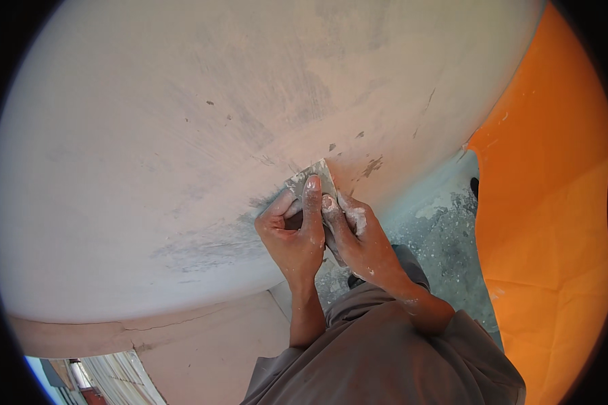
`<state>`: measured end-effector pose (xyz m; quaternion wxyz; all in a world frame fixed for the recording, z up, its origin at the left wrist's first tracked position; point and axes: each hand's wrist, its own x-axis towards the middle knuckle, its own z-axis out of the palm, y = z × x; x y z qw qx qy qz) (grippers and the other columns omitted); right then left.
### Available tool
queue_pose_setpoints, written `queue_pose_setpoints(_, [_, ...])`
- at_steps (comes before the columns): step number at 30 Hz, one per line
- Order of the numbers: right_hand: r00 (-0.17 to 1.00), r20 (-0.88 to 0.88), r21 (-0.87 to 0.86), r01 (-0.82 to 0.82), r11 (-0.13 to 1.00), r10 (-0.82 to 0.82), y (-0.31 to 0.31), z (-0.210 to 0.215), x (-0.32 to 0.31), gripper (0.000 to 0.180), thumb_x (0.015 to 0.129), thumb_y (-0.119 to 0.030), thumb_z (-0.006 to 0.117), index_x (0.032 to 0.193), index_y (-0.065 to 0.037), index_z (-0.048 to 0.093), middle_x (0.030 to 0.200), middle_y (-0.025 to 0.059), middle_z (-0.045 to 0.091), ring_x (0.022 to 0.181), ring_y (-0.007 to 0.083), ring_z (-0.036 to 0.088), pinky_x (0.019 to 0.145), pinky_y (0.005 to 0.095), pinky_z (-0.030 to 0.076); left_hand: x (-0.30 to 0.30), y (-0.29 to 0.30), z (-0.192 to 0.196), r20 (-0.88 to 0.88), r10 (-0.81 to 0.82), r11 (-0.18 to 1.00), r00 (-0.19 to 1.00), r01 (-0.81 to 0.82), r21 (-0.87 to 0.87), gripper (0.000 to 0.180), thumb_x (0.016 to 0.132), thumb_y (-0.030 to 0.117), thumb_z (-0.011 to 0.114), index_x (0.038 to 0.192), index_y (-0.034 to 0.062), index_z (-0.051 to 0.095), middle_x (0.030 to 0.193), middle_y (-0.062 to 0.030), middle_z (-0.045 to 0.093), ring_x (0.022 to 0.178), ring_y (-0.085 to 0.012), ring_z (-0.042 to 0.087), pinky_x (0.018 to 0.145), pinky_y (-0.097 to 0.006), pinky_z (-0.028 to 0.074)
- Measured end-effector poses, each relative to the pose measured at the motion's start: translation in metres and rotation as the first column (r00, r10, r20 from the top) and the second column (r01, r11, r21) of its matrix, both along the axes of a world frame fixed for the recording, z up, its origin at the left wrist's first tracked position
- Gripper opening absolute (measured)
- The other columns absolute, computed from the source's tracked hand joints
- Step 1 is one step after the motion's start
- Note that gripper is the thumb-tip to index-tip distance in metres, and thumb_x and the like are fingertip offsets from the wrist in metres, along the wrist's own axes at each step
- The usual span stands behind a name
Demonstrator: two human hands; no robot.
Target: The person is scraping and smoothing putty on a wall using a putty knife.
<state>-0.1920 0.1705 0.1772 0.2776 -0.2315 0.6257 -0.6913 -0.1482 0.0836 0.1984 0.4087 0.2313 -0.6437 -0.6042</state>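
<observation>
Both hands are on the tool, pressed together just below the middle of the view. The left hand [292, 233] is wrapped around the handle end, its forefinger stretched straight up along the back of the scraper blade [311, 177]. The right hand [358, 236] closes in tight from four o'clock, fingers curled over the same grip and caked in white filler, touching the left hand knuckle to knuckle.

The blade itself is a small flat piece of grey metal smeared with pale plaster, and only its upper part shows above the fingers. Its long axis runs from the hands at six o'clock up to twelve, perhaps a touch toward one, with the broad working edge at the top, lying flat against the wall [203, 135].

The wall is a big pale pinkish-white surface, bulging in the lens, streaked grey where it has been worked and dotted with small dark chips, several of them just to the two o'clock side of the blade. At three o'clock hangs an orange sheet [554, 202]. Between the two lies a speckled grey floor [446, 236], and at six o'clock are the person's grey sleeves [398, 344].
</observation>
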Motion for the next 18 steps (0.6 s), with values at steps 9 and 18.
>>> queue_pose_setpoints(9, [0.999, 0.029, -0.148, -0.041, 0.988, 0.045, 0.003, 0.028, -0.008, 0.029, 0.109, -0.028, 0.046, 0.099, -0.003, 0.057, 0.059, -0.0056, 0.042, 0.05, 0.0022, 0.035, 0.045, 0.0239, 0.03, -0.007, 0.005, 0.018, -0.072, 0.073, 0.997, 0.995, -0.072, 0.013, 0.021, 0.096, 0.012, 0.071, 0.078, 0.0, 0.069, 0.06, 0.006, 0.057, 0.052, 0.0012, 0.04, 0.044, -0.02, 0.025])
queue_pose_setpoints(18, [0.996, -0.068, -0.084, 0.043, 0.996, -0.049, 0.01, -0.011, -0.003, 0.03, 0.108, -0.025, 0.047, 0.099, 0.001, 0.057, 0.065, -0.0031, 0.043, 0.06, 0.0049, 0.037, 0.052, 0.0266, 0.034, -0.001, 0.011, -0.011, 0.102, -0.035, 0.996, 0.994, 0.027, 0.082, 0.019, 0.096, 0.011, 0.069, 0.081, -0.0001, 0.07, 0.062, 0.006, 0.057, 0.052, 0.0008, 0.041, 0.045, -0.02, 0.027])
